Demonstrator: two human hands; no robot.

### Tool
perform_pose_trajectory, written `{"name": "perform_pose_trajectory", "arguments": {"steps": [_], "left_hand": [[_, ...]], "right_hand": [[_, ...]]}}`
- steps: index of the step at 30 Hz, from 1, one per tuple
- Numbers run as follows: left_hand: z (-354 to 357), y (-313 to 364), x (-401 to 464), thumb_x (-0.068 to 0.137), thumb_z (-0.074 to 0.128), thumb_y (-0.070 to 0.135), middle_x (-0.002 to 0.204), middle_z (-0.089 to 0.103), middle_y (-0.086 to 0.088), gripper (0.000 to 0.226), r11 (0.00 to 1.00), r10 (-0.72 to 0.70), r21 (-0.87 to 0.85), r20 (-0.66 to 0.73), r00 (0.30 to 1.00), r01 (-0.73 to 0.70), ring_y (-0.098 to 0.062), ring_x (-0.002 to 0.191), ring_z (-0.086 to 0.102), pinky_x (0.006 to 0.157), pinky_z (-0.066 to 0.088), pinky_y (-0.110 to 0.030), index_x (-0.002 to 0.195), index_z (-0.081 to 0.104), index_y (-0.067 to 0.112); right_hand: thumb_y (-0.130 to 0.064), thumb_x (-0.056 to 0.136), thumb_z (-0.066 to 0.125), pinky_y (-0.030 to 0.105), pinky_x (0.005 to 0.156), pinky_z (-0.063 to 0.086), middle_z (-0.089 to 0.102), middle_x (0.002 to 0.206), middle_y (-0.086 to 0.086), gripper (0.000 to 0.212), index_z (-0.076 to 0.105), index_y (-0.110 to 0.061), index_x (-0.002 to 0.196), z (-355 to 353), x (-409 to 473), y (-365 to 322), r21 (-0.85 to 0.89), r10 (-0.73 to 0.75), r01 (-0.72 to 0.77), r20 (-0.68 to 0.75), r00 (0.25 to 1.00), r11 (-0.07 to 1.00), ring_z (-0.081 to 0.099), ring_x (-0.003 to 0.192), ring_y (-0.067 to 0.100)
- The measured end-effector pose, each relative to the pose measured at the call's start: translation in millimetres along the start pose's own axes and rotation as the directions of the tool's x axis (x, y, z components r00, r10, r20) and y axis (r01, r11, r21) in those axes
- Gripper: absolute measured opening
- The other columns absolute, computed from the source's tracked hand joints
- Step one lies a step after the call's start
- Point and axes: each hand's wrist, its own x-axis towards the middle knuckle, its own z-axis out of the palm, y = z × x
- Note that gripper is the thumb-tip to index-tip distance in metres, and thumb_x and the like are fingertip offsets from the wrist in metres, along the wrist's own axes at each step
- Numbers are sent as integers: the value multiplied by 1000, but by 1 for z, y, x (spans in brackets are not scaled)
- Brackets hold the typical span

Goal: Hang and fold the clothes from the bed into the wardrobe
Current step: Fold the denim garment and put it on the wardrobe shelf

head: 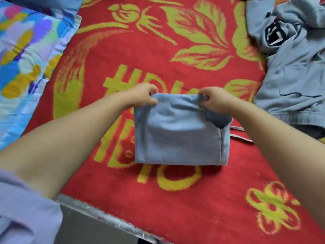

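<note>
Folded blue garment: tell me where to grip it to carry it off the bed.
Slide flat hands under the folded blue garment's left and right sides. It lies as a flat, layered rectangle, so lifting by the far edge, where the left hand and right hand pinch it, would likely unfold it.

Red blanket (175, 208) — yellow floral motifs, pale blue folded garment (177, 136), multicoloured pillow (26, 50) — painterly blotches

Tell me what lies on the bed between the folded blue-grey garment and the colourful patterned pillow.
Head view: only the left forearm crosses above that stretch; under it lies bare red-and-yellow patterned blanket, from the folded blue-grey garment to the colourful patterned pillow.
</note>
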Motion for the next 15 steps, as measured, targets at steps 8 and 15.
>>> {"name": "perform_pose_trajectory", "arguments": {"steps": [8,15], "left_hand": [[153,17,-55,87,42,63,158,-12,-13,88,960,112,273,-182,977,-60,-26,144,-17,110,-12,-60,151,-3,22],[215,14,-73,77,69,39,145,-40,-19,125,922,-19,381,-114,993,62,-36,141,-26,104,-7,-69,135,-42,34]], "right_hand": [[-36,80,65,73,105,11,29,155,14,73,39,-16,145,120,-63,-28,-272,-247,177,-251,936,946,21,145,34],[-31,73,68,78,99,3,1,161,12,110,-14,-40,145,173,-87,0,-386,-57,44,-22,998,921,-1,142,50]]}}
